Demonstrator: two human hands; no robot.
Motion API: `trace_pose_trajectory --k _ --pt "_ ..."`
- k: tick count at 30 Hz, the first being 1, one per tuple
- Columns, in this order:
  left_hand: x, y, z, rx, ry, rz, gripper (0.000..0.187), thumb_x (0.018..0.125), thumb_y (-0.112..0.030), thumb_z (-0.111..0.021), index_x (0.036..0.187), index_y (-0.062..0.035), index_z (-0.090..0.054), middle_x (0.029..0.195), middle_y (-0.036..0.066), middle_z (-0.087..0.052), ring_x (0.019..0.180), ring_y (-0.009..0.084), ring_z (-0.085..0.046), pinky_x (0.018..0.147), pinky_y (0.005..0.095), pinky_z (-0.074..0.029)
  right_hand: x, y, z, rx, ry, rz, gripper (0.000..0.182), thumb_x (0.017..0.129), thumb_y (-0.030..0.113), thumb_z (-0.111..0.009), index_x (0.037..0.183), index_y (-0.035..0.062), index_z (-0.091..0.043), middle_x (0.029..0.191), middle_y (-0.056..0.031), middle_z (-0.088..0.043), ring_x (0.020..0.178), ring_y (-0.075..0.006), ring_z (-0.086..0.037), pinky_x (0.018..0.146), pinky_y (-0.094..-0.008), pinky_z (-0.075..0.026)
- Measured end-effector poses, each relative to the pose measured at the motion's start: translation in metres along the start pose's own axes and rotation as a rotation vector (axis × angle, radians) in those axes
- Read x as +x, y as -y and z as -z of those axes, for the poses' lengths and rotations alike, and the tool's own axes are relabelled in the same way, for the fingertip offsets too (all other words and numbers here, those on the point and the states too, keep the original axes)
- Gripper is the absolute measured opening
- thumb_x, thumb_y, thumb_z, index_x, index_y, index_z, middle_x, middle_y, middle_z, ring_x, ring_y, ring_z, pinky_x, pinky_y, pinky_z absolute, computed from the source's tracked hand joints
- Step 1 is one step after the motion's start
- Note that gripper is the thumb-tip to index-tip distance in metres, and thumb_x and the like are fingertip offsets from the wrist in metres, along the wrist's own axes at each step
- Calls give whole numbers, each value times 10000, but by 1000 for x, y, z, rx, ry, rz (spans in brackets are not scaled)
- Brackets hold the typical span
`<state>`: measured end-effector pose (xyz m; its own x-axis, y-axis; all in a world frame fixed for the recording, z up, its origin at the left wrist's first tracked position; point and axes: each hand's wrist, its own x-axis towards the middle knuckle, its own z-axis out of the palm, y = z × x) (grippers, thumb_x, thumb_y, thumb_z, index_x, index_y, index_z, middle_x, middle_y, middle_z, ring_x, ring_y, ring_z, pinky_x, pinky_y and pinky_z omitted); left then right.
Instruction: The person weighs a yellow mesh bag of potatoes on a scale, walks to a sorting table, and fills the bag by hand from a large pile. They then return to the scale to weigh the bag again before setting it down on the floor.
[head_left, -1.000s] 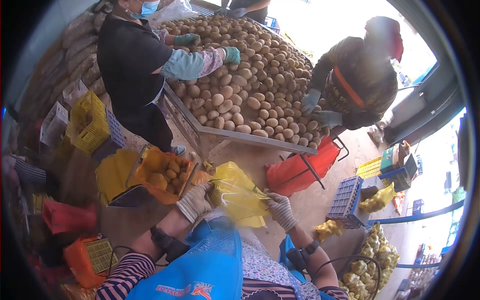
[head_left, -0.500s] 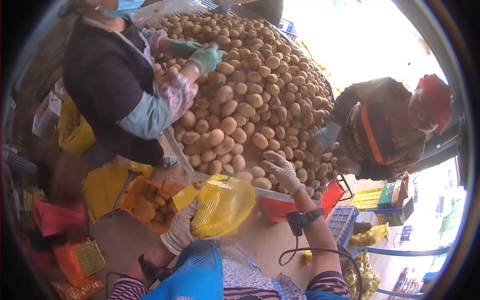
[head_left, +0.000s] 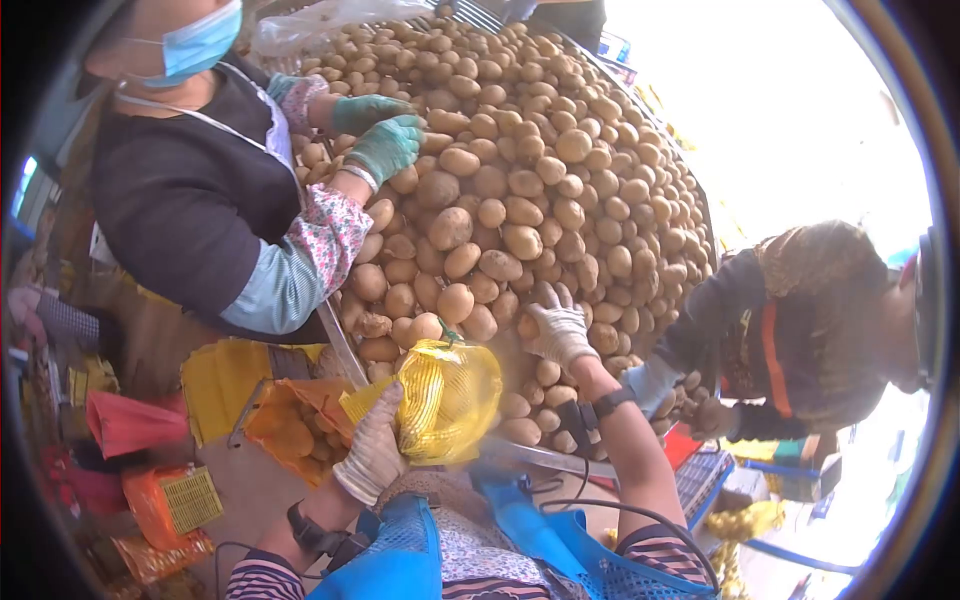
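Gathered in my gloved left hand point(head_left: 374, 450) is a yellow mesh bag point(head_left: 448, 405), with its green tie near the top and what it holds blurred behind the mesh. My gloved right hand point(head_left: 560, 330) reaches onto the heap of potatoes point(head_left: 500, 265), its fingers bent over a potato at the near part of the pile. That potato shows just left of the fingertips. The bag hangs over the table's near edge, left of my right hand.
A co-worker in a mask and green gloves point(head_left: 385, 148) handles potatoes at the left. Another co-worker point(head_left: 790, 330) bends over the right side. An orange bag of potatoes point(head_left: 300, 425) stands below the table's metal edge point(head_left: 555, 458), beside yellow sacks point(head_left: 222, 385).
My right hand has moved further onto the pile, and its fingers now bend at a potato. The view has come closer to the table. The right co-worker appears lower in view.
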<state>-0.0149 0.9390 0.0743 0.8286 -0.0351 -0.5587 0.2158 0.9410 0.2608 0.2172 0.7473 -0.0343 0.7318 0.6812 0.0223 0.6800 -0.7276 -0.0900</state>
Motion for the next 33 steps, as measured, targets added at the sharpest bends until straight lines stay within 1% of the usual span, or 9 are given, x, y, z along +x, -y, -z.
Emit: trace_pose_trajectory --k 2,4,6,9,12,16,24,26,33 --pt "14 13 4 20 -25 -72 525 918 -397 -530 1326 -81 -435 1305 117 -503 1184 278 -509 1022 470 -414 -1 7 35 45 -80 18 471 684 324 -712 1083 109 -584 1209 -111 -504 1150 -279 -484 875 -465 -449" --pt "28 25 3 -28 3 -41 530 928 -408 -510 1335 -78 -429 1288 109 -509 1178 264 -515 1004 436 -432 -12 27 71 1784 -150 -366 431 776 303 -671 1122 78 -544 1090 -59 -556 1045 -200 -541 858 -371 -447" --pt "33 38 -19 7 11 -101 524 936 -427 -474 1335 -89 -429 1332 111 -478 1203 277 -488 1033 472 -397 -33 48 85 2389 85 -198 316 797 126 -667 1074 62 -530 1004 -60 -582 1001 -212 -560 843 -340 -472" --pt "37 47 -55 -55 90 -208 471 938 -422 -477 1258 -77 -489 1207 102 -551 1121 258 -534 977 443 -438 -53 71 -24 2472 503 -75 492 866 264 -598 1259 7 -452 1032 -45 -588 975 -147 -558 808 -291 -465" --pt "34 51 -59 -182 119 -97 348 916 -355 -543 1112 -68 -556 1085 95 -602 1002 245 -583 929 418 -464 -77 47 16 721 498 72 572 800 435 -603 1207 42 -515 893 -154 -657 803 -276 -655 691 -414 -508" --pt "43 86 -23 -118 55 123 402 911 -311 -554 1212 -46 -516 1172 93 -569 1101 215 -528 988 374 -420 -75 25 92 105 631 181 583 717 492 -684 1078 47 -576 836 -134 -659 746 -284 -658 660 -430 -501" --pt "91 79 -9 169 33 -18 394 935 -237 -537 1274 -45 -476 1150 59 -592 1023 173 -584 927 308 -477 -7 5 91 58 638 382 288 778 377 -601 753 91 -626 661 -106 -649 647 -322 -650 559 -430 -509" --pt "107 95 28 169 -8 -81 379 913 -221 -579 1240 -44 -507 1122 43 -593 999 153 -576 901 287 -478 23 39 98 294 174 421 222 808 303 -569 858 94 -625 747 -140 -645 638 -341 -639 556 -440 -505" --pt "98 71 35 326 -232 -63 387 859 -225 -645 1181 -35 -546 1107 59 -600 975 157 -580 900 304 -480 83 88 40 212 246 452 214 779 114 -568 989 74 -552 951 -153 -601 757 -347 -636 616 -436 -522"
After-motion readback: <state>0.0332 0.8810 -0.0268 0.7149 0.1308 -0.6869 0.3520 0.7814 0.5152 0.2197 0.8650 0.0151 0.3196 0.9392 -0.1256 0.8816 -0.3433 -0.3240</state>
